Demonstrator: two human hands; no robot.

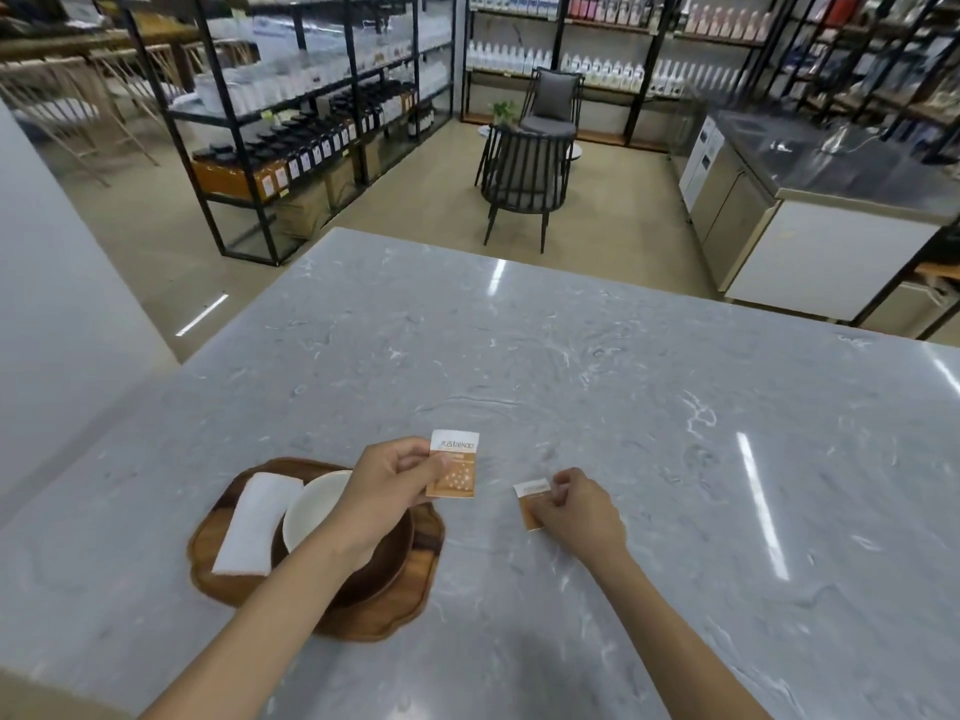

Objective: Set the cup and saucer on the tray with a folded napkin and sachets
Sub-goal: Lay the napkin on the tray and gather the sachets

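A scalloped wooden tray [410, 610] lies near the counter's front edge. On it rest a folded white napkin [254, 527] at the left and a white cup [311, 511] on a dark wooden saucer [387, 569]. My left hand [384, 491] hovers over the cup and pinches an orange-and-white sachet [453, 467] by its left edge, held up above the tray's right rim. To the right of the tray, my right hand [576, 509] grips a second orange-and-white sachet [531, 504] close to the counter surface; my left forearm hides part of the cup and saucer.
The grey marble counter [571, 366] spreads wide to the right and back. Beyond its far edge stand black metal chairs [524, 184], shelving with bottles [311, 127], and a steel service counter [810, 200] at the right.
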